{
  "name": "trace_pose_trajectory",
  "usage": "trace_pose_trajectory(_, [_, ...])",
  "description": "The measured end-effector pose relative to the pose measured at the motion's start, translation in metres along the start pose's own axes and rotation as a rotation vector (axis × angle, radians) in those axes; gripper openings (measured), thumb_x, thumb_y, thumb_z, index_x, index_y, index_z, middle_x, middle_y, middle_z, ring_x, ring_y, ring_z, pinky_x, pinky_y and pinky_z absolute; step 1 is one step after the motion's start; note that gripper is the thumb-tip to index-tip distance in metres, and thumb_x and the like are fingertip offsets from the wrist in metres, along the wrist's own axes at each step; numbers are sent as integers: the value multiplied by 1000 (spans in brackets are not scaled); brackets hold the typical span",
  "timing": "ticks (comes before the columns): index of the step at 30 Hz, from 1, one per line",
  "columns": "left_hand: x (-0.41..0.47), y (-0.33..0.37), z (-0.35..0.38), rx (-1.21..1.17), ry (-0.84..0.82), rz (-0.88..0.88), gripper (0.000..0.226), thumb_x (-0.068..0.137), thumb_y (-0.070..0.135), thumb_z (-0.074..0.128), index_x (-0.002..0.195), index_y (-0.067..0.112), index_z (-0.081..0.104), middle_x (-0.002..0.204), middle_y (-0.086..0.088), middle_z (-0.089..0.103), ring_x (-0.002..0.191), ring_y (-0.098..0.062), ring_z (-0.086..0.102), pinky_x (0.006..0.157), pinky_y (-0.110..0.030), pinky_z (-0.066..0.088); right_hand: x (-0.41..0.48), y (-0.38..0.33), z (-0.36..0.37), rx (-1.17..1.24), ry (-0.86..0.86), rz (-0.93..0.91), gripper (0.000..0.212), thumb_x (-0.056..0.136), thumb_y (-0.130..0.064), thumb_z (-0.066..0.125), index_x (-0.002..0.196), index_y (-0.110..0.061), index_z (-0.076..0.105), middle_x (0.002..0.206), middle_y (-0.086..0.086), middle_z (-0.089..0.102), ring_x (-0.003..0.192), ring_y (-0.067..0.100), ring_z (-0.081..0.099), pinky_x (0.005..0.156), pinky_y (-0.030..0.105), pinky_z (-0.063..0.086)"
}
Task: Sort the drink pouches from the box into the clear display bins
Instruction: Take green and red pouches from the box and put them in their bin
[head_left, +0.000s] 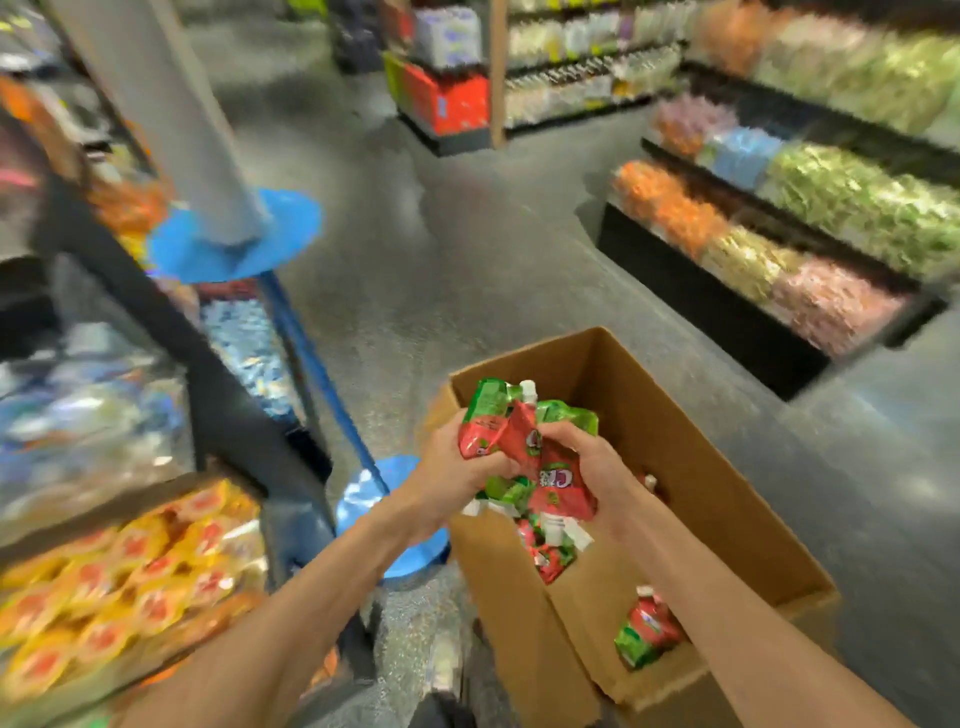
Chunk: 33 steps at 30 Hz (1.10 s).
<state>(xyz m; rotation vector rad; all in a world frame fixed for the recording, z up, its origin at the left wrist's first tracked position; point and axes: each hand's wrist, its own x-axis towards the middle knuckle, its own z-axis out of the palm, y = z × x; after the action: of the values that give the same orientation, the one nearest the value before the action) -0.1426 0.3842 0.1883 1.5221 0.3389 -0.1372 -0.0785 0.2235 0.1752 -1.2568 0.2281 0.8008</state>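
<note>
An open cardboard box stands on the floor in front of me. Both hands hold a bunch of red-and-green drink pouches with white caps above the box's left side. My left hand grips the bunch from the left and my right hand grips it from the right. More pouches hang below the bunch. One loose pouch lies deeper in the box by my right forearm. A clear display bin at the lower left holds yellow-and-orange pouches.
Tiered clear bins of blurred goods rise on the left. A grey pillar with a blue base and a blue stand sit between them and the box. Candy bins line the right, with grey floor between.
</note>
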Motion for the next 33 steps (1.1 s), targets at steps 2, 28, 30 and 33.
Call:
trace_pose_trajectory(2, [-38, 19, -28, -13, 112, 61, 34, 71, -12, 73, 94, 10, 62, 76, 0, 70, 69, -14, 65, 64, -25, 53, -17, -10, 46, -50, -120, -31, 47, 81, -17, 69, 121, 8, 62, 106, 29, 67, 72, 30, 71, 60, 39, 60])
trace_pose_trajectory(28, [-384, 110, -357, 53, 585, 411, 33, 85, 13, 69, 117, 10, 61, 107, -13, 73, 93, -29, 72, 75, -33, 58, -191, 64, 511, -249, -745, -311, 62, 55, -27, 86, 108, -2, 70, 101, 18, 75, 90, 34, 73, 75, 44, 59])
trace_pose_trajectory(30, [-373, 117, -367, 6, 531, 426, 34, 86, 27, 64, 114, 8, 64, 108, -14, 73, 93, -25, 71, 79, -35, 57, -184, 56, 517, -223, -716, -324, 57, 58, -24, 84, 108, -1, 71, 101, 19, 74, 89, 33, 73, 72, 41, 60])
trace_pose_trajectory(33, [-356, 130, -376, -54, 457, 415, 33, 104, 42, 40, 101, 24, 68, 92, 11, 76, 86, 0, 71, 74, -17, 55, -169, 41, 526, -236, -671, -347, 47, 61, -22, 82, 103, -3, 72, 99, 19, 75, 87, 34, 74, 67, 39, 60])
